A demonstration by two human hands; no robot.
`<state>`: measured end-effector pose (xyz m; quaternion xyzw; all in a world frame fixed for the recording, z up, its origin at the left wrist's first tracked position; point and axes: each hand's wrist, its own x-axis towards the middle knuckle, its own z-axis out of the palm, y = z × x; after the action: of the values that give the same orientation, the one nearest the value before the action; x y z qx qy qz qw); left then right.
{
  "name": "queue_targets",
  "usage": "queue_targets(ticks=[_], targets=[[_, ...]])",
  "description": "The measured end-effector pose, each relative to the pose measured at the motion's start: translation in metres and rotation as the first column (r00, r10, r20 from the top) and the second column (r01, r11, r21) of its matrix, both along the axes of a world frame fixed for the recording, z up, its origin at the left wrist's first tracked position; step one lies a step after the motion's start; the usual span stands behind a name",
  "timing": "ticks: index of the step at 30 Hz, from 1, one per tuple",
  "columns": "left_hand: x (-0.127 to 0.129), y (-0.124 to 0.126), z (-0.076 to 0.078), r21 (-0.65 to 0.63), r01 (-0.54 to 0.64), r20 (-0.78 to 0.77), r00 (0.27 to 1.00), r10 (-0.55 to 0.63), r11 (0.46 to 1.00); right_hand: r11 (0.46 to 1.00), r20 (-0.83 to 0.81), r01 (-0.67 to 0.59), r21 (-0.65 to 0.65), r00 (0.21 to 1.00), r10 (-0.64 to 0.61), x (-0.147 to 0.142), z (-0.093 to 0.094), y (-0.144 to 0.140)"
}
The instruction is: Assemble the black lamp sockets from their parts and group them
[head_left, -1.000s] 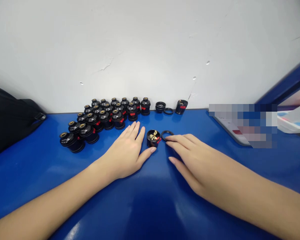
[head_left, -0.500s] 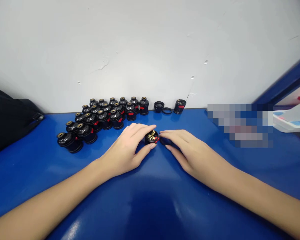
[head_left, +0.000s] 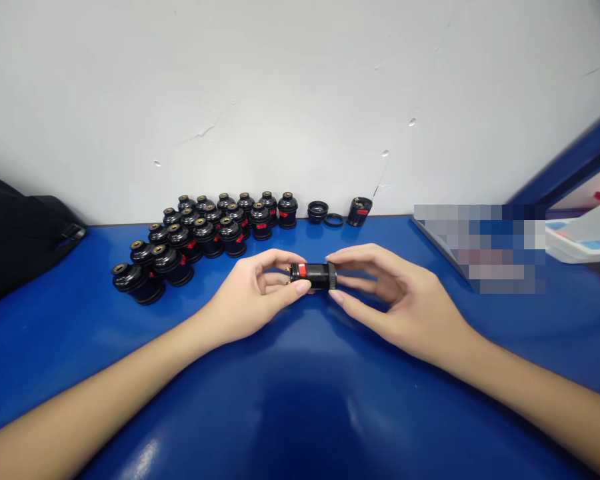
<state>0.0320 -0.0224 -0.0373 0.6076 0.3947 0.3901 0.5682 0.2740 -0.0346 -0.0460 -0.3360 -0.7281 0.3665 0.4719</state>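
A black lamp socket body [head_left: 316, 276] with a red tab lies on its side in the air between my hands, its brass terminals facing left. My left hand [head_left: 253, 293] pinches its terminal end between thumb and fingers. Around the other end sits a black ribbed ring [head_left: 333, 276], and the thumb and fingertips of my right hand [head_left: 405, 290] grip that ring. How far the ring is threaded on cannot be made out.
Several closed black lamp sockets [head_left: 207, 237] stand in rows at the left back. By the wall are a black cap [head_left: 318, 212], a loose ring [head_left: 335, 219] and an open socket body [head_left: 360, 211]. A black bag [head_left: 20, 233] lies left; a blurred-out object [head_left: 480, 253] lies right.
The socket body went from upright, terminals up, to lying sideways with terminals left. My right hand has brought the ring from beside it onto its right end.
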Motion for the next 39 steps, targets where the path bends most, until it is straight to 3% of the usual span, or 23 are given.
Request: queue_targets(ticks=[5,14,18,21,23,24,26,28,29,30,32,37,39], targets=[[0.0,-0.001,0.005,-0.146,0.017,0.051,0.999,-0.01,0.989,0.992,0.012,-0.017,0.122,1.0,0.015,0.005,-0.003,0.001],[0.002,-0.002,0.011,-0.152,0.115,0.007,0.993,-0.115,0.982,0.969,0.076,-0.045,0.245,0.997,0.027,0.006,0.0,-0.001],[0.002,-0.003,0.004,-0.044,0.052,-0.026,0.998,-0.054,0.998,0.981,0.043,-0.048,0.189,0.998,0.041,0.005,0.0,0.001],[-0.002,-0.003,-0.002,0.183,0.009,-0.097,0.995,0.009,0.983,0.997,-0.032,-0.053,0.053,0.998,0.055,0.004,0.001,0.003],[-0.005,-0.002,-0.004,0.41,0.02,-0.159,0.986,0.05,0.912,0.997,-0.086,-0.058,-0.045,0.995,0.054,0.003,0.001,0.005],[-0.007,-0.002,-0.004,0.538,0.046,-0.198,0.978,0.073,0.842,0.995,-0.102,-0.058,-0.085,0.993,0.05,0.002,0.001,0.005],[-0.011,-0.001,-0.005,0.75,0.145,-0.287,0.95,0.121,0.646,0.987,-0.114,-0.06,-0.147,0.993,0.043,0.003,0.001,0.006],[-0.014,0.0,-0.005,0.843,0.247,-0.365,0.916,0.169,0.478,0.979,-0.105,-0.061,-0.197,0.994,0.041,0.003,0.002,0.007],[-0.015,0.0,-0.005,0.852,0.279,-0.391,0.901,0.186,0.442,0.975,-0.096,-0.058,-0.216,0.995,0.038,0.004,0.002,0.008],[-0.015,0.001,-0.005,0.85,0.294,-0.409,0.891,0.195,0.437,0.972,-0.087,-0.053,-0.23,0.996,0.034,0.004,0.002,0.008],[-0.015,0.001,-0.005,0.819,0.299,-0.433,0.882,0.186,0.489,0.969,-0.073,-0.04,-0.243,0.997,0.022,0.004,0.003,0.008],[-0.013,-0.002,-0.001,0.612,0.267,-0.521,0.844,0.125,0.745,0.974,-0.096,-0.039,-0.221,0.995,0.018,0.002,0.004,0.006],[-0.012,-0.004,0.0,0.552,0.247,-0.537,0.836,0.113,0.797,0.979,-0.113,-0.051,-0.195,0.993,0.029,0.001,0.003,0.006]])
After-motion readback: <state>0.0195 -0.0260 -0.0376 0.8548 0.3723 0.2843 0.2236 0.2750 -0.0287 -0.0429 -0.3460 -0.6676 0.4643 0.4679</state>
